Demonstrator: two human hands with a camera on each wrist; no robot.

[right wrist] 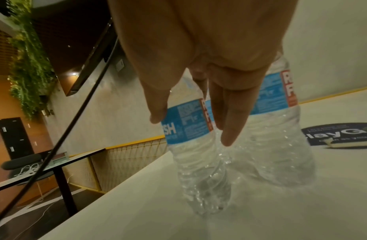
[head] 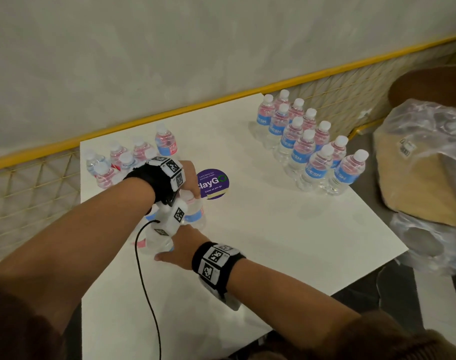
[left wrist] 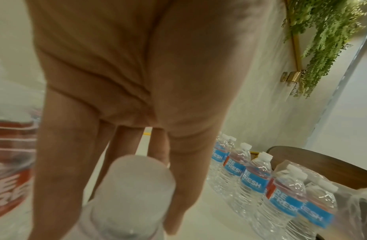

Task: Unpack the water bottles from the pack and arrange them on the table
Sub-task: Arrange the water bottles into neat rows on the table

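Two clear water bottles with blue labels stand close together near the left middle of the white table [head: 273, 242]. My left hand [head: 189, 183] reaches down over the farther bottle [head: 195, 216] and grips its white cap [left wrist: 135, 186]. My right hand [head: 173, 252] holds the nearer bottle [right wrist: 190, 126], thumb [right wrist: 157, 110] on one side and fingers [right wrist: 229, 126] between it and the farther bottle [right wrist: 281, 138]. The wrapped pack [head: 117, 162] with several bottles sits at the back left. Several unpacked bottles [head: 307, 146] stand in two rows at the back right.
A round purple sticker [head: 213, 183] lies on the table just right of my left hand. A crumpled plastic bag over a brown box [head: 424, 165] sits beyond the table's right edge. A yellow rail [head: 169, 115] runs behind. A black cable [head: 143, 281] hangs from my left wrist.
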